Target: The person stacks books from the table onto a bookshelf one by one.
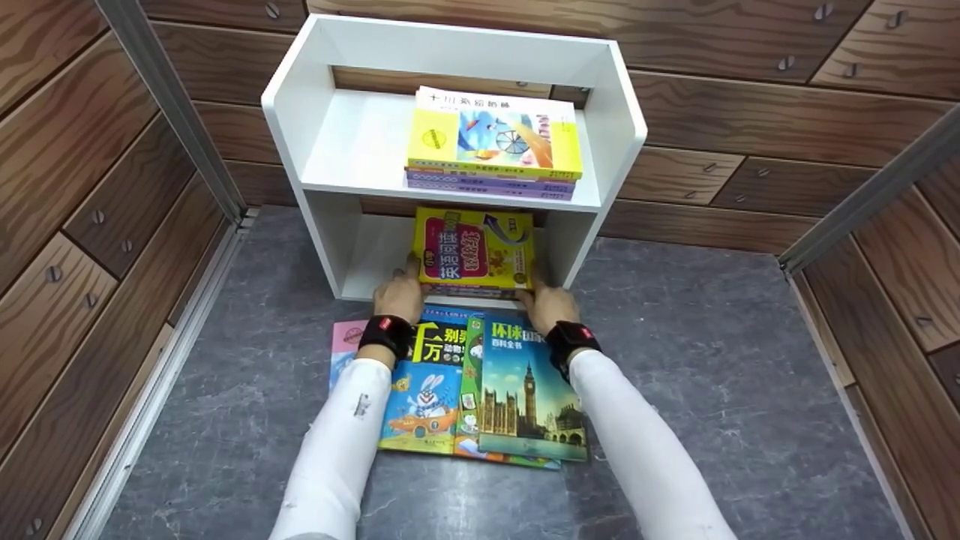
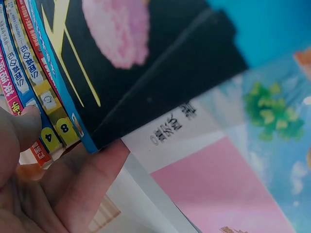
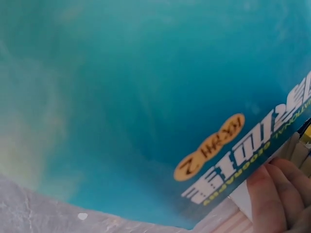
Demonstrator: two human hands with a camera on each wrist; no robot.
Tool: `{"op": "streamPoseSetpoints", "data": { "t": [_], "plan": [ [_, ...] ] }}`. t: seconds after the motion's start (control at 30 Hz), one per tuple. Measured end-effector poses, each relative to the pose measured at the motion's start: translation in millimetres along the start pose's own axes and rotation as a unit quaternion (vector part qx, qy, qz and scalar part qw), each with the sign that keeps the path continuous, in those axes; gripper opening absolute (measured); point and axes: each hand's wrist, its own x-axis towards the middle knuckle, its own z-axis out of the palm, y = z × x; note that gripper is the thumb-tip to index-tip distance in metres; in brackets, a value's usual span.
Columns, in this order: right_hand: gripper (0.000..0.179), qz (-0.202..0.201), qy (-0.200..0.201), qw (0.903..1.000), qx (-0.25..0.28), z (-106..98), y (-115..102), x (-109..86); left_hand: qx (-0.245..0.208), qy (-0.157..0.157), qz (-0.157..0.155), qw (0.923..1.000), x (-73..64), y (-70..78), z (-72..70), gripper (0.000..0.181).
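A stack of books topped by a yellow cover [image 1: 474, 251] lies on the lower board of a white shelf [image 1: 319, 232]. My left hand [image 1: 399, 298] grips its left end, the thumb against the spines [image 2: 36, 82] in the left wrist view. At the right end my right hand [image 1: 553, 304] grips the same stack, thumb at the front. Its fingers [image 3: 279, 194] show past the teal book in the right wrist view, their contact with the stack hidden. Below both wrists, a teal book with a clock tower [image 1: 529, 397] overlaps a rabbit-cover book [image 1: 424, 405] on the floor.
On the upper board rests another pile of books with a yellow and white cover [image 1: 495, 139]. A pink book [image 1: 345, 341] sticks out left of the floor books. Wood-patterned walls [image 1: 750, 45] enclose the grey floor [image 1: 712, 360].
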Motion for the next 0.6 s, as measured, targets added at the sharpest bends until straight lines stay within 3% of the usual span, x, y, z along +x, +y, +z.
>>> {"op": "streamPoseSetpoints", "data": {
  "t": [0.2, 0.43, 0.6],
  "plan": [
    [0.057, 0.0, 0.012, 0.9999, -0.005, 4.9, -0.5, -1.7, 0.005, -0.006, -0.01, 0.9999, -2.6, -1.6, 0.6, 0.059],
    [0.06, 0.011, 0.007, 0.9999, -0.007, 6.5, 0.3, -2.8, 0.003, 0.01, -0.008, 0.9999, -5.7, -2.9, 1.7, 0.059],
    [0.079, 0.032, -0.025, 0.9991, 0.012, 1.9, 1.9, -5.4, -0.009, -0.027, -0.031, 0.9991, -7.0, -4.2, -1.2, 0.078]
  ]
}}
